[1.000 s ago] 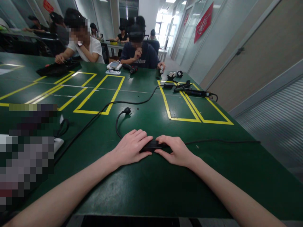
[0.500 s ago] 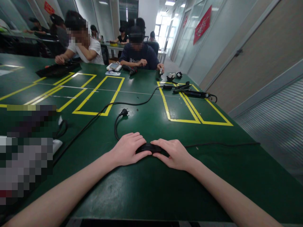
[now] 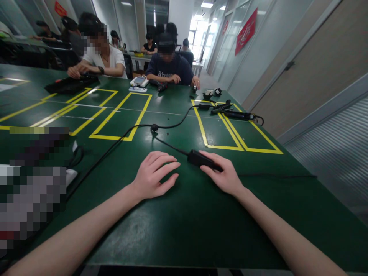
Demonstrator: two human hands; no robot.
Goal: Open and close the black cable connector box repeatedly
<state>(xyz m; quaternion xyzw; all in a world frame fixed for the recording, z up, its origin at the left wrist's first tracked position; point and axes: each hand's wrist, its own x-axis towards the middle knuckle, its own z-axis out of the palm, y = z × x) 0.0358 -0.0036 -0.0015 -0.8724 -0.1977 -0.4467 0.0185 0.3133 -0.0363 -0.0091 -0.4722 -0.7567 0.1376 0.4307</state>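
"Black adapter (image 3: 198, 158), where is it?"
"In the right hand (image 3: 226, 175), pinched between thumb and fingers, at the near side of the green table (image 3: 184, 230)."
"And the left hand (image 3: 153, 176)?"
"Just beside, loosely spread. Beyond, the cord (image 3: 171, 146) leads to a plug (image 3: 154, 127)."

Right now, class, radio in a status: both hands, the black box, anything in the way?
Right hand holding black box. Left hand open, empty, apart from it. Possible snag: plug overlaps long cable in view.
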